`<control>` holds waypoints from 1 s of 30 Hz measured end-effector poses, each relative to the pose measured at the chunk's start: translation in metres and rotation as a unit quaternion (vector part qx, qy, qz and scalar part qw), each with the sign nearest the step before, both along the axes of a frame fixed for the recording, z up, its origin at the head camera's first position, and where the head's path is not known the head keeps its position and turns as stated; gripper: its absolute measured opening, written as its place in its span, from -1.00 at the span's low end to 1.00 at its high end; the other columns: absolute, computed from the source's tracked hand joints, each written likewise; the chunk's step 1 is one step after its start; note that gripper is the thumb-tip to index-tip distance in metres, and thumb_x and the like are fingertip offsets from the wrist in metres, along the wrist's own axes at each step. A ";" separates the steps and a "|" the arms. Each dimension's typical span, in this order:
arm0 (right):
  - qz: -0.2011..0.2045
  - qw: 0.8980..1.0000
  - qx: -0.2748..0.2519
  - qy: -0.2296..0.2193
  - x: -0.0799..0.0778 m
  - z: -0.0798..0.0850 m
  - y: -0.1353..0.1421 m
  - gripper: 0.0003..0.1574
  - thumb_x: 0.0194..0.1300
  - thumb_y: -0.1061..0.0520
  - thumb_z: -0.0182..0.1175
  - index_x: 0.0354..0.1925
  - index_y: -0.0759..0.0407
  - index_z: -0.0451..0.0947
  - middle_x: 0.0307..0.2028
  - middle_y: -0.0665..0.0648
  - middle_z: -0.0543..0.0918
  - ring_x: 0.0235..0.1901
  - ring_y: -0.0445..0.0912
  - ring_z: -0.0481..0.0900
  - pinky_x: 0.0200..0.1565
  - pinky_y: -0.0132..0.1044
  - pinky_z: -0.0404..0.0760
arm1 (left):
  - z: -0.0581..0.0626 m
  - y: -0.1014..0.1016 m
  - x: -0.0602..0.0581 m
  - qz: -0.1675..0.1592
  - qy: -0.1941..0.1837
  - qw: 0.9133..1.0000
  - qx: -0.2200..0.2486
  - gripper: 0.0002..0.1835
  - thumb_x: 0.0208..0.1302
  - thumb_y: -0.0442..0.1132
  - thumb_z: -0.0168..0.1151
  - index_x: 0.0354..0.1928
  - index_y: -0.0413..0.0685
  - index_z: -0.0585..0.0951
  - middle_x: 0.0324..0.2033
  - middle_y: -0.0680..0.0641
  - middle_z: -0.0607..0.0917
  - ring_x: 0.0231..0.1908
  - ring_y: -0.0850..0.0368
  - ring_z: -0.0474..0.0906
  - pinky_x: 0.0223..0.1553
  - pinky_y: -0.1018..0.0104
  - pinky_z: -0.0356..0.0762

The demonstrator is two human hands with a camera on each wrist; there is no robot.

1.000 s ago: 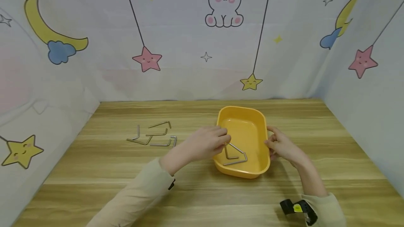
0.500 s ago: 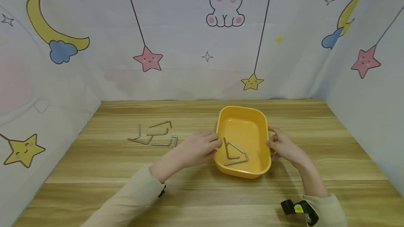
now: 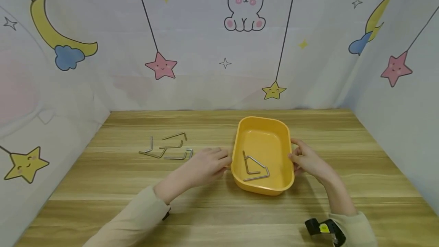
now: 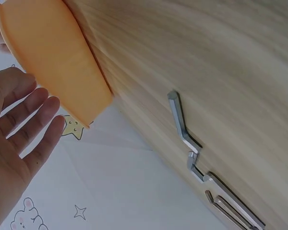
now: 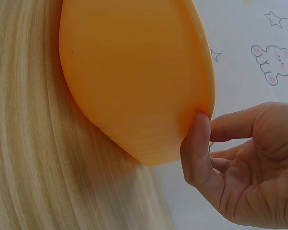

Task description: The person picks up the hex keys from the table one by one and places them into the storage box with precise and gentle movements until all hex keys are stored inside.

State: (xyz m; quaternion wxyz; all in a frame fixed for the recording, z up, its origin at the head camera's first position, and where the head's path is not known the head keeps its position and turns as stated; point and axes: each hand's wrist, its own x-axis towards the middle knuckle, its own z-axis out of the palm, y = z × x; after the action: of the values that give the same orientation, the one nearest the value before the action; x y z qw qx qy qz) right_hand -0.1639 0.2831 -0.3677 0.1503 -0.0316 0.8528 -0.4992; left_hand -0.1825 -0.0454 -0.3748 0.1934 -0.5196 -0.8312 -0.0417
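Note:
A yellow-orange plastic box (image 3: 265, 140) stands on the table, with three L-shaped hex keys (image 3: 256, 178) lying in its near part. My right hand (image 3: 308, 161) holds the box's right side; in the right wrist view the thumb and fingers of that hand (image 5: 235, 167) pinch the rim. Just left of the box is my left hand (image 3: 205, 166). In the left wrist view this hand (image 4: 19, 129) has loosely bent, spread fingers and holds nothing. Several more hex keys (image 3: 175, 158), silver and brass-coloured, lie on the table to its left.
The wood-grain table (image 3: 212, 216) is bounded by a white printed cloth (image 3: 199, 37) at the back and both sides. A black strap with a yellow patch (image 3: 324, 228) hangs at the right wrist.
My left hand has drawn back leftward from over the box's left rim to outside it. The box and the right hand have stayed in place.

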 end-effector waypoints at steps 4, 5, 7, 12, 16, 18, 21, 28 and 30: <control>-0.001 1.000 0.001 -0.001 0.000 -0.002 0.001 -0.19 0.44 0.25 -0.09 0.46 0.41 -0.25 -0.36 0.18 0.42 -0.50 -0.09 0.51 -0.41 -0.14 0.68 | -0.002 -0.005 0.001 0.006 0.001 1.000 -0.009 -0.88 0.14 -0.25 0.28 -0.31 0.05 0.52 -0.43 0.11 0.49 -0.39 0.22 0.43 -0.39 0.38 0.43; -0.001 1.000 0.002 -0.001 0.000 -0.002 0.001 -0.19 0.44 0.25 -0.09 0.46 0.41 -0.25 -0.36 0.17 0.42 -0.50 -0.08 0.51 -0.41 -0.14 0.67 | -0.002 -0.006 0.002 0.008 0.000 1.000 -0.012 -0.87 0.14 -0.25 0.29 -0.31 0.05 0.52 -0.43 0.11 0.49 -0.39 0.22 0.44 -0.39 0.38 0.44; -0.001 1.000 0.002 0.000 0.000 -0.002 0.001 -0.19 0.45 0.25 -0.09 0.46 0.41 -0.25 -0.36 0.17 0.42 -0.50 -0.08 0.52 -0.41 -0.14 0.67 | -0.003 -0.009 0.003 0.010 -0.002 1.000 -0.020 -0.87 0.15 -0.24 0.29 -0.29 0.05 0.54 -0.41 0.11 0.51 -0.38 0.21 0.46 -0.37 0.38 0.46; -0.001 1.000 0.002 0.002 0.001 -0.001 0.001 -0.18 0.44 0.26 -0.08 0.46 0.42 -0.25 -0.36 0.17 0.42 -0.50 -0.08 0.52 -0.40 -0.14 0.68 | -0.008 -0.020 0.005 0.025 -0.016 0.999 -0.032 -0.86 0.17 -0.21 0.31 -0.25 0.05 0.57 -0.36 0.11 0.55 -0.34 0.21 0.49 -0.29 0.34 0.52; -0.001 1.000 0.000 0.002 0.001 0.000 0.000 -0.19 0.43 0.27 -0.08 0.45 0.43 -0.24 -0.37 0.17 0.42 -0.51 -0.10 0.52 -0.40 -0.13 0.68 | -0.013 -0.032 0.005 0.033 -0.026 0.999 -0.031 -0.84 0.13 -0.23 0.34 -0.26 0.04 0.56 -0.38 0.11 0.53 -0.33 0.20 0.51 -0.19 0.28 0.56; 0.000 1.000 -0.001 0.002 0.001 0.000 0.000 -0.19 0.43 0.27 -0.09 0.45 0.43 -0.24 -0.37 0.17 0.42 -0.51 -0.10 0.51 -0.40 -0.13 0.68 | -0.015 -0.037 0.005 0.037 -0.028 0.999 -0.029 -0.83 0.11 -0.25 0.35 -0.27 0.03 0.56 -0.39 0.11 0.52 -0.34 0.20 0.50 -0.23 0.28 0.56; 0.000 1.000 -0.001 0.004 0.001 0.000 0.000 -0.20 0.43 0.28 -0.09 0.45 0.44 -0.24 -0.38 0.17 0.42 -0.51 -0.11 0.51 -0.41 -0.13 0.68 | -0.018 -0.045 0.006 0.044 -0.026 0.998 -0.021 -0.82 0.09 -0.26 0.37 -0.29 0.03 0.55 -0.40 0.12 0.50 -0.34 0.21 0.49 -0.32 0.32 0.53; 0.000 1.000 -0.004 0.005 0.001 0.000 0.000 -0.19 0.43 0.28 -0.09 0.45 0.44 -0.25 -0.37 0.17 0.42 -0.49 -0.11 0.50 -0.40 -0.13 0.68 | -0.022 -0.060 0.004 0.057 -0.017 0.998 -0.009 -0.81 0.07 -0.28 0.37 -0.28 0.04 0.56 -0.39 0.11 0.51 -0.37 0.22 0.50 -0.38 0.36 0.55; 0.000 1.000 -0.004 0.006 0.001 0.000 0.000 -0.19 0.43 0.27 -0.09 0.45 0.44 -0.24 -0.37 0.17 0.42 -0.49 -0.11 0.50 -0.41 -0.13 0.68 | -0.022 -0.065 0.002 0.067 -0.022 0.997 -0.013 -0.81 0.09 -0.30 0.34 -0.26 0.04 0.56 -0.39 0.12 0.50 -0.38 0.23 0.52 -0.36 0.36 0.58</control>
State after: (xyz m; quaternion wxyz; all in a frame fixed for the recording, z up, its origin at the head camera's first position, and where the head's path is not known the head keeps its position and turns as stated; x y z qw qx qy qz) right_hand -0.1629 0.2835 -0.3677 0.1451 -0.0346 0.8518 -0.5022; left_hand -0.1803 -0.1100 -0.3964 0.1703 -0.4643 -0.8687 -0.0290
